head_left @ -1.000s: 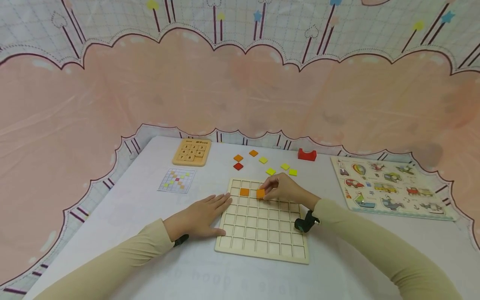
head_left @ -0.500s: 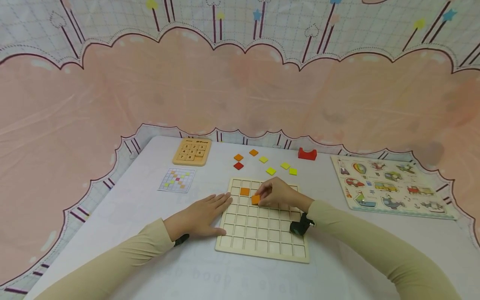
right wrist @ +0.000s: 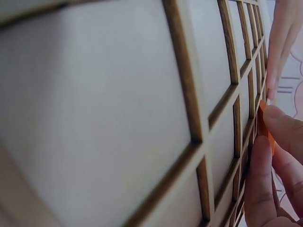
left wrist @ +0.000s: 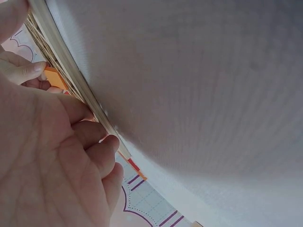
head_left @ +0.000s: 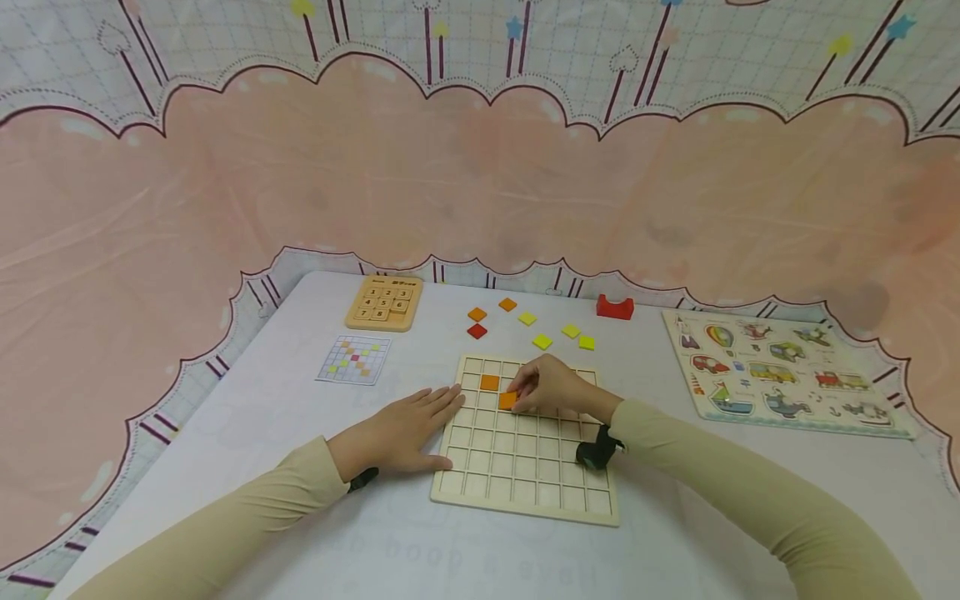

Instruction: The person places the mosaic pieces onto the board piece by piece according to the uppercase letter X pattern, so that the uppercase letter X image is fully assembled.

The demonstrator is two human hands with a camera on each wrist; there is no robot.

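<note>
A pale wooden grid board [head_left: 525, 471] lies on the white table. My right hand [head_left: 553, 385] pinches an orange square tile [head_left: 507, 401] between thumb and fingers, right at a cell in the board's second row from the back. In the right wrist view this tile [right wrist: 262, 124] is tilted against the grid bars. Another orange tile [head_left: 490, 382] sits in a cell up and to the left of it. My left hand [head_left: 401, 433] lies flat with fingers spread, its fingertips and thumb touching the board's left edge; the left wrist view shows the fingers [left wrist: 99, 156] along that edge.
Behind the board lie loose orange [head_left: 477, 314], red [head_left: 477, 331] and yellow tiles [head_left: 542, 342]. A pattern card [head_left: 354, 360] and a wooden number puzzle [head_left: 384, 304] are at the back left. A red stand [head_left: 615, 307] is at the back; a picture puzzle [head_left: 780, 375] lies at the right.
My right hand has moved slightly left and toward me, bringing the orange tile from the back rows down to its present cell. The left hand has stayed still.
</note>
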